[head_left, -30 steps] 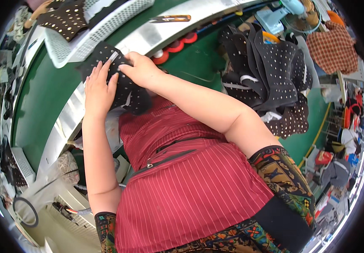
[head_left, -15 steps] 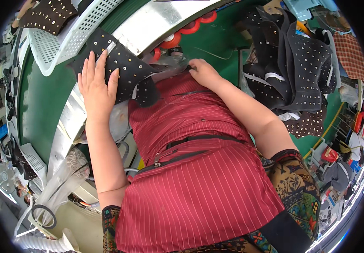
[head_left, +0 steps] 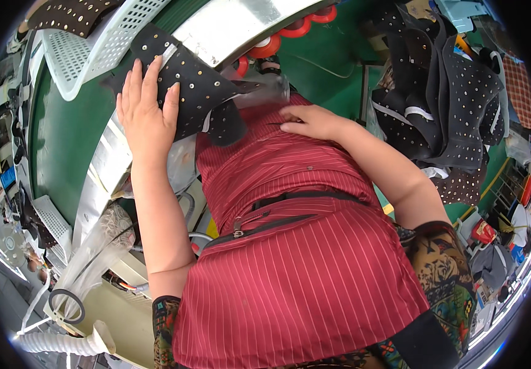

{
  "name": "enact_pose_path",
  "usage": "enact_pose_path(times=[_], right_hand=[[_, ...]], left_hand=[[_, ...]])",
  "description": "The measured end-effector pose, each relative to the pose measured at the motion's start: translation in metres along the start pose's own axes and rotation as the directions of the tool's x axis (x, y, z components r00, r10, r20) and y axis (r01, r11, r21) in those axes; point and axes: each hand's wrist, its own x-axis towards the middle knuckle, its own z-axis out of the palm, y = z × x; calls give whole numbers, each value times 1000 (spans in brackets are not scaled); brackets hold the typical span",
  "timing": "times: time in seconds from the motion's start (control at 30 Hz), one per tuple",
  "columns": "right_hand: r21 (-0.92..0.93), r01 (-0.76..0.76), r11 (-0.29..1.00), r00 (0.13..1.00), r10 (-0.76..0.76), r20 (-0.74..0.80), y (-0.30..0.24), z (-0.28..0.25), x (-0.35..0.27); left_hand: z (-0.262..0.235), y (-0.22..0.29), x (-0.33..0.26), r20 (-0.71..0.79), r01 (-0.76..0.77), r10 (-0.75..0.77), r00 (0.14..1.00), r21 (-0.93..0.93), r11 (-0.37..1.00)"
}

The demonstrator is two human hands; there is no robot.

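Note:
My left hand (head_left: 145, 117) lies flat with its fingers stretched out on a black fabric piece (head_left: 185, 77) dotted with metal eyelets. A pale strip runs along the fabric near my fingertips, and one corner hangs over the table edge towards my lap. My right hand (head_left: 318, 122) is over the red striped apron (head_left: 296, 270), its fingers bent and partly closed. A thin dark bit shows at its fingertips, too small to make out. A clear plastic bag (head_left: 264, 92) lies between the fabric and my right hand.
A pale perforated basket (head_left: 72, 64) stands at the upper left, with brown dotted fabric (head_left: 72, 17) over it. A heap of black eyelet pieces (head_left: 456, 92) lies at the right. Red round parts (head_left: 296, 27) line the metal plate (head_left: 235, 27). A white ribbed hose (head_left: 62, 343) is at lower left.
My right hand has moved down from the plastic bag onto the apron. My left hand stays flat on the black fabric. The whole view has shifted slightly.

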Motion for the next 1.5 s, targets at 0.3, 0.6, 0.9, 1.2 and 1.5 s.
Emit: enact_pose_path(times=[0.3, 0.6, 0.9, 1.2, 1.5], right_hand=[[-332, 56, 942, 964, -137, -227, -13, 5, -39], [-269, 91, 959, 869, -209, -448, -80, -16, -72], [-463, 349, 815, 830, -498, -251, -178, -33, -106], [-390, 457, 799, 803, -560, -206, -209, -35, -93], [-286, 422, 860, 854, -483, -193, -201, -62, -129]], left_hand=[[2, -3, -1, -93, 8, -11, 996, -27, 1000], [-10, -3, -14, -200, 10, -32, 979, -108, 994], [-55, 37, -30, -160, -4, -94, 983, -521, 854], [-75, 75, -68, 413, 311, 213, 886, -868, 387], [-129, 1, -127, 325, 387, -213, 921, -817, 427]])
